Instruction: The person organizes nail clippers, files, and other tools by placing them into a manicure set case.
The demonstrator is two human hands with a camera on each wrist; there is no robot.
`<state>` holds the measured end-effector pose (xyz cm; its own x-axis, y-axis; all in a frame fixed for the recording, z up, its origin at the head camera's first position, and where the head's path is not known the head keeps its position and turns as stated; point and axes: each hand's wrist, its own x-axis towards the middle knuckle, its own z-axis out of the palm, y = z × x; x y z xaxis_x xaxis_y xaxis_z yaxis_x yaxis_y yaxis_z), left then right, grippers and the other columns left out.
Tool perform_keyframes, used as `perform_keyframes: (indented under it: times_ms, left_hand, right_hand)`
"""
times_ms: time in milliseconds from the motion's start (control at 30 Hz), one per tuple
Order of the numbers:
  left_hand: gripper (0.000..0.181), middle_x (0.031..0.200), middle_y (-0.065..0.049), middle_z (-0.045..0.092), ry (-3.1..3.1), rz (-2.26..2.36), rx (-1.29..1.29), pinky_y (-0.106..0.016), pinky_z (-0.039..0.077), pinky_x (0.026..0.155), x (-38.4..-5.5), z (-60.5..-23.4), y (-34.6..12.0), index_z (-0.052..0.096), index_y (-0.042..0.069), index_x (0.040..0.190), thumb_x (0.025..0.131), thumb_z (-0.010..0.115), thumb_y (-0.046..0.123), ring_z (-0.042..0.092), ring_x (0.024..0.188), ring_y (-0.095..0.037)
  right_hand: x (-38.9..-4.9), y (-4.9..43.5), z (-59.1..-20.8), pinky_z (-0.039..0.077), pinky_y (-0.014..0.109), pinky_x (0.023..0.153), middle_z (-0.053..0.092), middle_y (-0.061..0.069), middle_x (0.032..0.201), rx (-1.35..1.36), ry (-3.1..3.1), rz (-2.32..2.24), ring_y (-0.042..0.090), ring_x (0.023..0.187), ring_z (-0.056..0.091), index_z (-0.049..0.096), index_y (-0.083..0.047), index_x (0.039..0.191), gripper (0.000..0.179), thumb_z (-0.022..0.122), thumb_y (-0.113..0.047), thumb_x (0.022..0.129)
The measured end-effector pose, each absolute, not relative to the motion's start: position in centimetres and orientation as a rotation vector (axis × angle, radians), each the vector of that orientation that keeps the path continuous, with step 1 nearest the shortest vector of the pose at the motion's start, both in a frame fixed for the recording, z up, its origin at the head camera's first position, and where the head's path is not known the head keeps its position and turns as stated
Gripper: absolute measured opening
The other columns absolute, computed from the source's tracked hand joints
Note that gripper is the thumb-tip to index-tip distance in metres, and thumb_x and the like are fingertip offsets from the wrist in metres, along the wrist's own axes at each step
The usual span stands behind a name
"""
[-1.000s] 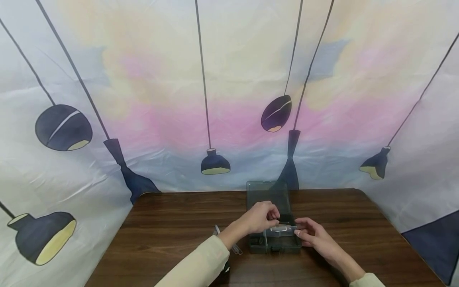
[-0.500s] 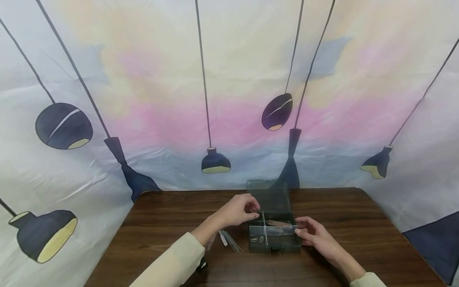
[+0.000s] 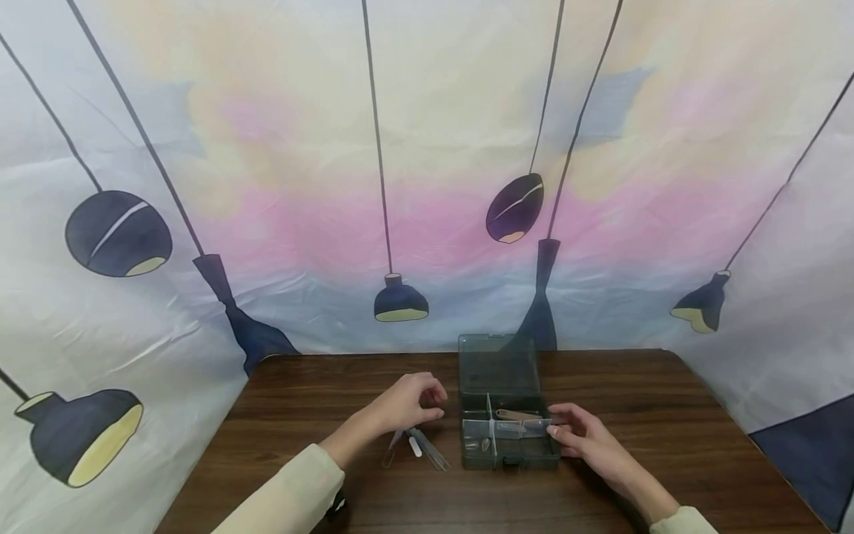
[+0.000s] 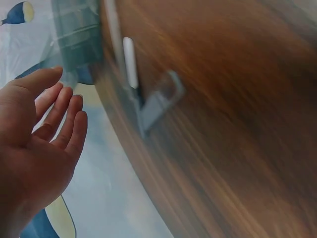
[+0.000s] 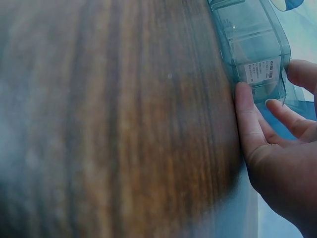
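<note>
A translucent grey-green plastic compartment box [image 3: 527, 456] sits on the table, its lid [image 3: 499, 363] raised at the back. My right hand [image 3: 594, 443] holds the box's right end; in the right wrist view its fingertips [image 5: 244, 91] touch the labelled wall. My left hand [image 3: 408, 404] is in the air left of the box, fingers loosely bent, with nothing in it. Below it lie a slim grey metal piece [image 3: 432, 450], a small white-ended piece [image 3: 415, 446] and a thin clear piece [image 3: 391, 451]. Inside the box a copper-coloured strip [image 3: 517, 415] lies in the back right compartment.
Dark wood table [image 3: 534, 508] runs under everything. Behind it hangs a cloth [image 3: 300, 222] printed with lamps. A small dark object [image 3: 336, 504] shows beside the left sleeve. Dividers split the box into several compartments, with a small clear item [image 3: 485, 445] at front left.
My left hand has drawn back from over the box to its left, uncovering the compartments and the small pieces on the table. The right hand stays at the box's right end.
</note>
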<state>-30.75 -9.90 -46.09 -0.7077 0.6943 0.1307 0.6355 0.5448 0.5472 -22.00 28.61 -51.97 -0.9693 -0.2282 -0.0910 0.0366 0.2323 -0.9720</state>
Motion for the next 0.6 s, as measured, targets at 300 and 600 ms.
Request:
perform_keyframes:
  times_ms: [300,600]
  left_hand:
    - [0.022,0.110,0.001,0.068,2.599,0.740,1.155,-0.033,0.055,0.090,-29.8,-46.7,-11.4,0.074,0.008,0.116,0.094,0.080,0.009,0.065,0.102,-0.018]
    - [0.019,0.102,0.009,0.063,2.549,0.585,1.183,-0.024,0.053,0.082,-29.1,-47.4,-11.4,0.074,0.015,0.106,0.091,0.083,0.009,0.061,0.093,-0.009]
  right_hand:
    - [-22.1,28.6,-51.7,0.059,0.047,0.091,0.054,0.026,0.142,-0.186,2.289,-1.815,0.032,0.119,0.061,0.040,0.007,0.153,0.058,0.064,-0.022,0.108]
    - [-21.9,28.5,-51.6,0.059,0.047,0.091,0.055,0.026,0.140,-0.194,2.292,-1.817,0.033,0.120,0.061,0.040,0.007,0.153,0.059,0.064,-0.022,0.108]
